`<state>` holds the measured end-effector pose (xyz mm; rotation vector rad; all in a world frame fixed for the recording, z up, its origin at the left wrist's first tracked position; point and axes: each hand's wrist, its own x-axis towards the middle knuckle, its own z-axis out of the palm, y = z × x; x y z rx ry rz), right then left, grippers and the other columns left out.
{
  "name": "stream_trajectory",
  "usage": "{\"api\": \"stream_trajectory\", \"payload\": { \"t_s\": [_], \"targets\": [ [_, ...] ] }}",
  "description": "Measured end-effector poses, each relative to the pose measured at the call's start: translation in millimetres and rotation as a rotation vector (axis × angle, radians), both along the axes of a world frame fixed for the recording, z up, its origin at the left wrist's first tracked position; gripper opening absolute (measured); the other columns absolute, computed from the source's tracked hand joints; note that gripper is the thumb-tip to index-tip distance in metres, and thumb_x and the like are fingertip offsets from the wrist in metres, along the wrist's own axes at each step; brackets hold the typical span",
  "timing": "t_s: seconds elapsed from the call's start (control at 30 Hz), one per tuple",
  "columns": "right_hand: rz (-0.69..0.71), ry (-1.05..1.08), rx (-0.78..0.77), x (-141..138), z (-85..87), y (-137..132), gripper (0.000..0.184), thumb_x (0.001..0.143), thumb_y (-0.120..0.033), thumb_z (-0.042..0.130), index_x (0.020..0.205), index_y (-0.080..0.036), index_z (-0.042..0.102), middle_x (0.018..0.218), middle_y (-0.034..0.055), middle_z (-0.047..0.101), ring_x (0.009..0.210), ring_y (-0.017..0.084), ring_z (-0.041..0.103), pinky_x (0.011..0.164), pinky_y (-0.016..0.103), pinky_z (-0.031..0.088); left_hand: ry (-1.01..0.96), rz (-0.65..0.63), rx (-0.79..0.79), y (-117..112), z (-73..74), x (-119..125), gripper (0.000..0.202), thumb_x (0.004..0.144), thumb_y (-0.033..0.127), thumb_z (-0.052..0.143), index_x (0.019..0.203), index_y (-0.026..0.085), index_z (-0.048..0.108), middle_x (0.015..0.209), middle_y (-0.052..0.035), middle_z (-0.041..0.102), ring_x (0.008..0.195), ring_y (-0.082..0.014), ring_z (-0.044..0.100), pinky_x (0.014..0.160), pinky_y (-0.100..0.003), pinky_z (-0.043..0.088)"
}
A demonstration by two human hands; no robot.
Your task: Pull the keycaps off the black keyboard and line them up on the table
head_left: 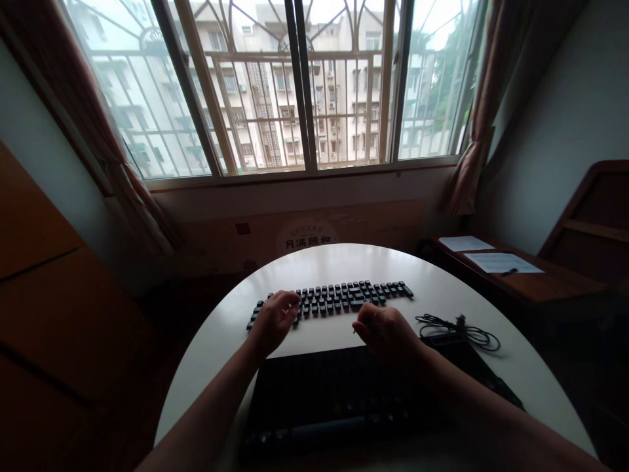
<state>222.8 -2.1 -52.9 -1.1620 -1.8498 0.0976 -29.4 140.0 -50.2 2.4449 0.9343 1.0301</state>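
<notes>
My left hand [274, 321] lies open on the left end of the keycap rows [344, 298], which run left-right across the table's [319, 262] middle. My curled right hand [387, 330] sits just before their centre; I cannot tell whether it grips anything.

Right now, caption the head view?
Left hand and right hand at rows of black keycaps on a round white table.

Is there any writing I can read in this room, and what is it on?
"月満顔和": on the round white label on the brown panel below the window; the smaller line above it is blurred.
Papers on the side desk: print too small to read.
Keycaps: legends too dark to read.
</notes>
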Motion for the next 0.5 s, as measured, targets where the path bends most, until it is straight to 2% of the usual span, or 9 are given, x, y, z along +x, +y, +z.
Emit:
{"api": "stream_trajectory", "payload": {
  "t_s": [0.17,0.33,0.5],
  "targets": [
    [0.008,-0.042,0.001,-0.9,-1.0,-0.4,0.025,0.096,-0.034,0.051,0.077,-0.018,0.051,0.051,-0.0054,0.049,0.042,0.008,0.041,0.046,0.019,0.029,0.257,-0.043,0.093,2.8,-5.7,0.7,0.014,0.082,0.020,0.060,0.094,0.021,0.067,0.093,-0.0053,0.068,0.095,-0.0238,0.060,0.087,-0.037,0.049],
    [0.013,-0.056,-0.006,-1.6,-2.4,-0.7,0.025,0.097,-0.033,0.051,0.076,-0.018,0.052,0.053,-0.0045,0.051,0.043,0.008,0.041,0.047,0.020,0.029,0.442,-0.083,0.113,-2.0,-4.5,5.4,0.019,0.078,0.018,0.068,0.096,0.023,0.072,0.090,-0.0047,0.071,0.089,-0.0228,0.061,0.085,-0.036,0.046],
    [0.010,-0.061,-0.006,-0.7,-1.3,-0.5,0.026,0.097,-0.033,0.051,0.076,-0.018,0.052,0.052,-0.0051,0.049,0.042,0.008,0.041,0.046,0.019,0.028,0.586,-0.075,0.152,-7.1,-0.6,8.6,0.023,0.078,0.016,0.071,0.100,0.023,0.074,0.090,-0.0066,0.073,0.097,-0.0265,0.061,0.088,-0.040,0.042]
  ]
}}
